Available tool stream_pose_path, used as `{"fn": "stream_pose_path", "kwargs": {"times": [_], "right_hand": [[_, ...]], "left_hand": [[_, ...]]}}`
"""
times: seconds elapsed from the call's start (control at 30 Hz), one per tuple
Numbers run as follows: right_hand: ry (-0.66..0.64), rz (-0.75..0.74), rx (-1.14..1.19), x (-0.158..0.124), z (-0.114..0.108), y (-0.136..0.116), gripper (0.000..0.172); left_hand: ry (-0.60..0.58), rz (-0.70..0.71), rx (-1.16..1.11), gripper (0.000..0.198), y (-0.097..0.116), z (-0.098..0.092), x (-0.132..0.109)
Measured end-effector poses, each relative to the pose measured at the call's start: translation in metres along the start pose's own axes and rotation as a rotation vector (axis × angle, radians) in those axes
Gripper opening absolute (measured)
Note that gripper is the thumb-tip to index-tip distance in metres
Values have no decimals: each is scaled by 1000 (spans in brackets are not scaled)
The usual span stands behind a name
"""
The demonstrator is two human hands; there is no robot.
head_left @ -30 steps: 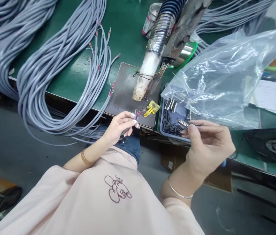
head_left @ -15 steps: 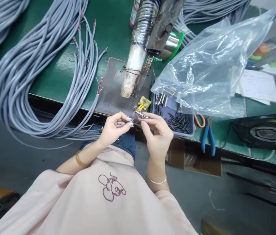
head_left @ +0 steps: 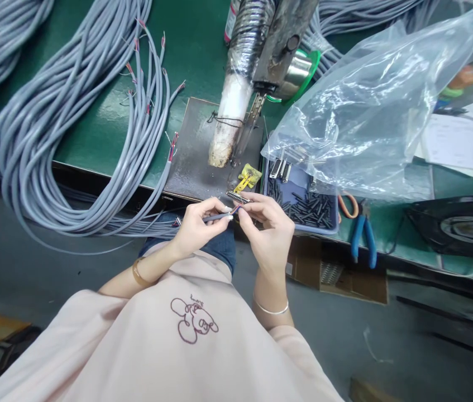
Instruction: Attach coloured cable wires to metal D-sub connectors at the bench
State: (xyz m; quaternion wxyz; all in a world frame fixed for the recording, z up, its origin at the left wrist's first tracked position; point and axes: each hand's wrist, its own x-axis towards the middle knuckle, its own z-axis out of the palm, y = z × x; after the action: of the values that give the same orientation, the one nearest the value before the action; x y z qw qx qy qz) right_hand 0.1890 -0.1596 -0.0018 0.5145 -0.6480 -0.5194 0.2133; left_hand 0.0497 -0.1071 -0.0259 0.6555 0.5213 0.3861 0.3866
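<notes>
My left hand is closed around the end of a grey cable, whose red and blue wire tips poke out toward the right. My right hand is pinched on a small metal connector and meets the cable's wire tips just below the bench edge. The two hands touch at the fingertips. Right above them a yellow clip lies on a dark metal plate, under the white nozzle of a foil-wrapped tool.
Thick coils of grey cable cover the green bench at left. A blue tray of small dark parts sits at right, under a clear plastic bag. Blue-handled pliers and a black fan lie further right.
My right hand left the blue tray with a metal connector and came left to meet the left hand. The view shifted a little. Both hands sank slightly below the bench edge.
</notes>
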Motion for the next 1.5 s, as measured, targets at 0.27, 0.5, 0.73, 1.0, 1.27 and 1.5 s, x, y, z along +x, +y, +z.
{"fn": "stream_pose_path", "kwargs": {"times": [0.27,0.5,0.73,1.0,1.27,1.5], "right_hand": [[-22,-27,60,-6,3,3,6],[165,-337,-216,-12,0,8,14],[143,-424,-328,-13,3,10,13],[169,-248,-40,-12,7,20,9],[88,-305,-35,-1,13,20,16],[67,-360,-67,9,13,16,16]], "left_hand": [[-109,-185,-317,35,8,-1,5],[-69,-201,-357,40,13,-2,5],[-75,-225,-362,41,12,-3,2],[49,-92,-367,29,9,-9,10],[59,-26,-318,28,6,-6,20],[98,17,-324,27,9,-4,26]]}}
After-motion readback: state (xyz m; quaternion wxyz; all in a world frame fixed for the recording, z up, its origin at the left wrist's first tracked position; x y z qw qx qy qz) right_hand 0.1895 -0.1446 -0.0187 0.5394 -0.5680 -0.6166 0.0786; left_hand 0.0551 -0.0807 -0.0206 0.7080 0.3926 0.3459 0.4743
